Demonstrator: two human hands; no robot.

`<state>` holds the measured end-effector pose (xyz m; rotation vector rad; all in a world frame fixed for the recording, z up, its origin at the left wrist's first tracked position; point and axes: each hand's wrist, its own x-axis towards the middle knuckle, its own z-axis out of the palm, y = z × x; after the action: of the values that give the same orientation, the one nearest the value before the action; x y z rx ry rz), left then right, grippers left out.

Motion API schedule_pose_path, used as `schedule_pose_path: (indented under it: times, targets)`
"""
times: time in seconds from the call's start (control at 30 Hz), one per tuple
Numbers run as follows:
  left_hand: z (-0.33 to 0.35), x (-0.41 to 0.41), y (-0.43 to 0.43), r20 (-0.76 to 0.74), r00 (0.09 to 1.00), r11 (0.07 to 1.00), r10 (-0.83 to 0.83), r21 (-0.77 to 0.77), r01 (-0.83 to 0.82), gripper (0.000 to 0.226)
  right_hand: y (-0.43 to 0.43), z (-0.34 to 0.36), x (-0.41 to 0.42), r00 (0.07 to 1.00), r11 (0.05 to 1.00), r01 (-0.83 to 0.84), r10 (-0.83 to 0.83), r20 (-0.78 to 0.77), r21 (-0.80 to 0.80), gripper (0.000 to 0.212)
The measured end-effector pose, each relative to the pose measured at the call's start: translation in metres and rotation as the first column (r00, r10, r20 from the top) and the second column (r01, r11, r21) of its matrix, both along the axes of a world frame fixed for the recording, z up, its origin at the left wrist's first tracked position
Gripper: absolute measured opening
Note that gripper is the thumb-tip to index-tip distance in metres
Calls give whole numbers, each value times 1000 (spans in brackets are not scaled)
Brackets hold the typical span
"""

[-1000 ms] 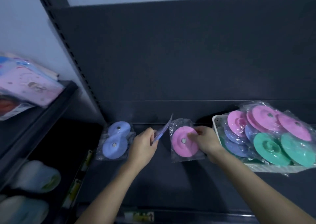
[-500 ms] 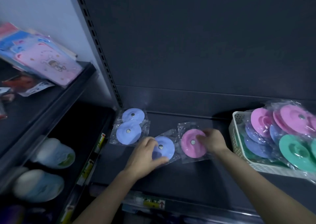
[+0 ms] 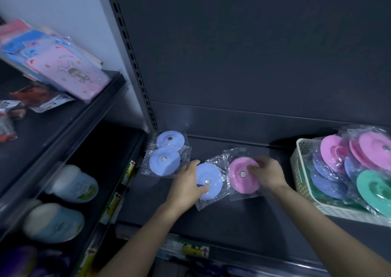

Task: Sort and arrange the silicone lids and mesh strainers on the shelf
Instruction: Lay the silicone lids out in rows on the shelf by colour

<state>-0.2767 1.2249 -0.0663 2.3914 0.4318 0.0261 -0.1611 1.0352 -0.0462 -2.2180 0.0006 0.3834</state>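
On the dark shelf (image 3: pixel 243 219) lie two bagged blue silicone lids (image 3: pixel 166 155) at the back left corner. My left hand (image 3: pixel 187 186) grips the left edge of a third bagged blue lid (image 3: pixel 211 180) lying flat on the shelf. Beside it on the right lies a bagged pink lid (image 3: pixel 241 178), and my right hand (image 3: pixel 267 174) holds its right edge with the fingers over it. A white basket (image 3: pixel 300 170) at the right holds several bagged pink, blue and green lids.
The slotted shelf upright (image 3: pixel 135 65) stands just left of the blue lids. A neighbouring shelf unit at the left carries pink and blue packaged goods (image 3: pixel 63 65) above and pale jars (image 3: pixel 74 183) below. Price labels (image 3: pixel 194 250) sit on the shelf's front edge.
My left hand has brought the blue lid from held on edge down flat onto the shelf, next to the pink lid. The view has shifted to the left.
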Motion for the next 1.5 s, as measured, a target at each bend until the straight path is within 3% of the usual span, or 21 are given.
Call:
schedule_pose_path:
  times: [0.1, 0.17, 0.3, 0.4, 0.57, 0.73, 0.87, 0.93, 1.1, 1.23, 1.33, 1.43, 1.5]
  targets:
    - [4, -6, 16, 83, 993, 973, 81, -223, -61, 36, 6, 0, -3, 1000, 998, 3, -4, 18, 70, 14]
    - [8, -10, 34, 74, 989, 948, 127, -304, -99, 37, 13, 1, -5, 999, 996, -27, 26, 21, 84, 17]
    - [20, -19, 78, 70, 991, 954, 116, -284, -92, 43, 32, 0, -10, 999, 994, -51, 50, 13, 99, 17]
    - [25, -22, 104, 51, 996, 982, 67, -181, -57, 17, 43, -4, -12, 998, 995, -62, 62, 3, 79, 21]
    - [19, -18, 126, -19, 1000, 996, 13, -87, -15, 48, 57, -5, -14, 996, 995, -90, 89, 23, 31, 24]
    - [9, -17, 125, 40, 998, 993, 48, -111, -43, 63, 67, -7, -15, 995, 995, -95, 95, 37, 4, 28]
    - [-2, -21, 122, -78, 995, 994, 59, -83, -65, 98, 72, -10, -14, 997, 997, -68, 68, 30, 23, 29]
    - [-3, -21, 124, -73, 995, 996, 75, -34, -78, 103, 73, -11, -13, 998, 999, -51, 50, 22, 18, 30]
    - [0, -16, 133, -42, 997, 998, 58, 2, -58, 86, 78, -7, -5, 995, 995, -76, 79, 52, -67, 26]
    - [2, -9, 138, -43, 997, 997, 67, -33, -69, 93, 84, -16, 9, 990, 983, -97, 111, 82, -159, 36]
    - [5, -1, 140, 27, 996, 996, 82, -29, -81, 71, 89, -24, 12, 981, 959, -102, 141, 134, -264, 35]
    - [9, 12, 141, 71, 994, 996, 81, -29, -79, 49, 103, -25, 9, 911, 911, -182, 298, 284, -370, 25]
    - [7, 22, 144, 38, 997, 997, 73, -18, -72, 50, 116, -25, 8, 827, 855, -332, 467, 314, -398, 23]
